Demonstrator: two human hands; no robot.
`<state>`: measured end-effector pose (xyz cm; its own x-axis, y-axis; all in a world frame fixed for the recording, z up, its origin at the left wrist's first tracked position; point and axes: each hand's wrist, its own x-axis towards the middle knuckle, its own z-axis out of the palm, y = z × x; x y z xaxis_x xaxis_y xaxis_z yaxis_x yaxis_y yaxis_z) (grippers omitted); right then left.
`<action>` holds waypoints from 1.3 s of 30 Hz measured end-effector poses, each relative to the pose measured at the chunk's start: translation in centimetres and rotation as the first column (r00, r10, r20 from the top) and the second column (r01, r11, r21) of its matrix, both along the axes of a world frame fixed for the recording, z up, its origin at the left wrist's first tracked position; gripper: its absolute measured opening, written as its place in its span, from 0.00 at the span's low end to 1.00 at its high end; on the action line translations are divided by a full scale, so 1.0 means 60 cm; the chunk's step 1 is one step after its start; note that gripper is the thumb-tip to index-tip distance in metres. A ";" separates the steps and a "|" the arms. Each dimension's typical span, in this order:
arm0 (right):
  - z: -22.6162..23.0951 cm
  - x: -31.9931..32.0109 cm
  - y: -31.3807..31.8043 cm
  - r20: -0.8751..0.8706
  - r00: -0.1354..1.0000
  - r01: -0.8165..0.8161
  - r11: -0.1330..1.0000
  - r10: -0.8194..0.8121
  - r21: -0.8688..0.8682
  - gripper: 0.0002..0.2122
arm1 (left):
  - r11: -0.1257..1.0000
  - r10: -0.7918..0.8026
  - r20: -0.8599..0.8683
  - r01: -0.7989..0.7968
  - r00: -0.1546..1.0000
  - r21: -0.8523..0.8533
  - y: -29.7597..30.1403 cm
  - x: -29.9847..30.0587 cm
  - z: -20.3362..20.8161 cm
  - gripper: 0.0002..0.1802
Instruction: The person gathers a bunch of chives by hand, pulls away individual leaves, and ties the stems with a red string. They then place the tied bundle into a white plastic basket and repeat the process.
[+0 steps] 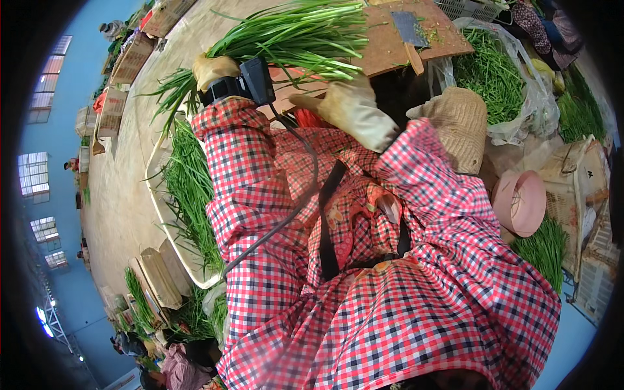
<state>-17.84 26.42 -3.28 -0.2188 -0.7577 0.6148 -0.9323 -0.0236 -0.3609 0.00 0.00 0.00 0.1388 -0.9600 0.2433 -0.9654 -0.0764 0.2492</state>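
My left hand (214, 70), in a pale work glove with a black strap and device at the wrist, is closed round a large bunch of garlic chives (292, 32). Their pale cut ends point right, and some leaf tips hang down left of the glove. My right hand (354, 107), in a whitish glove, is just below the stem ends, with one finger stretched out to the left. Its other fingertips are partly hidden and blurred. Beyond it, a cleaver (409, 29) with a wooden handle lies on a brown board (380, 58) strewn with green scraps.
A clear plastic bag (523, 123) of greens stands right of the board. A knitted tan object (455, 123) is by my right forearm, with a pink bucket (523, 201) below it. More chives (188, 188) fill a white-rimmed container on my left. Other people and crates line the edges.
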 end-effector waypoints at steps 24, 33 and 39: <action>0.078 -0.283 0.235 -0.650 0.728 0.600 0.661 -0.217 0.451 0.22 | 0.972 -0.218 -0.222 0.232 0.950 0.040 0.002 0.023 -0.042 0.22; 0.085 -0.051 0.042 -0.759 0.633 -0.264 0.964 0.154 -0.024 0.14 | 0.936 -0.329 -0.249 0.350 0.911 0.041 0.064 -0.003 -0.008 0.29; 0.059 -0.099 0.033 -0.801 0.486 -0.510 0.858 0.349 0.064 0.15 | 0.720 -0.660 0.472 0.672 0.585 0.174 0.069 0.120 -0.003 0.20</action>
<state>-23.78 28.38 0.26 0.7165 -0.4944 0.4922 -0.6972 -0.4817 0.5310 7.18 4.15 -0.19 -0.6745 -0.7302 0.1091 -0.7291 0.6355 -0.2541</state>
